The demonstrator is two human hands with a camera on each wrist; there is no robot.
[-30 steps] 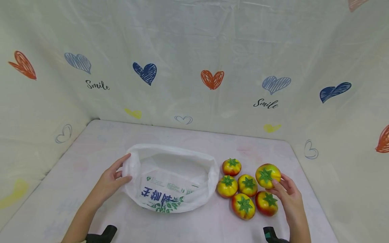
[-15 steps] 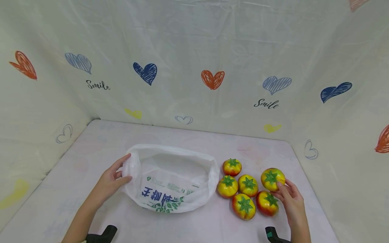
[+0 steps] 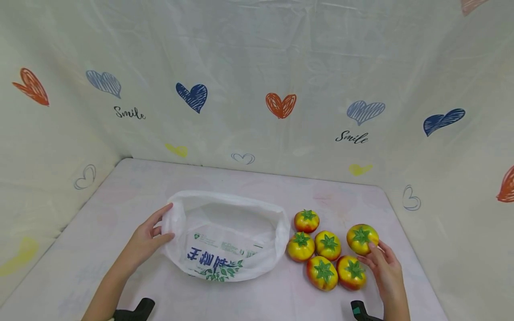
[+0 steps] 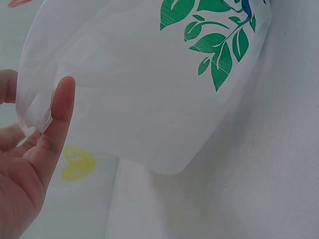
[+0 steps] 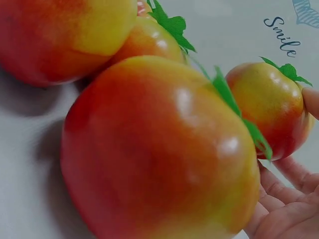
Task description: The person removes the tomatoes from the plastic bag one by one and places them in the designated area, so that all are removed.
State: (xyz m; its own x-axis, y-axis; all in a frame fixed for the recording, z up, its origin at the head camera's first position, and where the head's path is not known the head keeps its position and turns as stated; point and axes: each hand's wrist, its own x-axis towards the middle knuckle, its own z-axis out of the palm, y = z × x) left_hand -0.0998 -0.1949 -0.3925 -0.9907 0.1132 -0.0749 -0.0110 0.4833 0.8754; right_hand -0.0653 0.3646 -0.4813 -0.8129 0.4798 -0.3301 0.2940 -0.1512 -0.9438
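A white plastic bag (image 3: 234,276) with green leaves and blue print lies in the head view, its mouth spread wide. My left hand (image 3: 144,240) grips the bag's left rim, thumb outside and fingers behind; the left wrist view shows my left hand (image 4: 30,174) with the bag edge between thumb and fingers. On the right, my right hand (image 3: 383,267) holds a red-and-yellow tomato (image 3: 359,236) with a green star top, thumb on its near side. In the right wrist view that tomato (image 5: 269,107) sits by the thumb, behind a larger-looking nearer tomato (image 5: 159,149).
Several more tomatoes (image 3: 328,244) are clustered between the bag and my right hand; one tomato (image 3: 351,273) lies just beside my right fingers. The pale table (image 3: 241,303) is enclosed by a cream curtain (image 3: 241,58) printed with hearts. Black wrist mounts (image 3: 138,310) show at the bottom.
My right hand has moved slightly right and toward me with the tomato. The tomato beside its fingers has shifted a little left and turned. The left hand and bag stay still.
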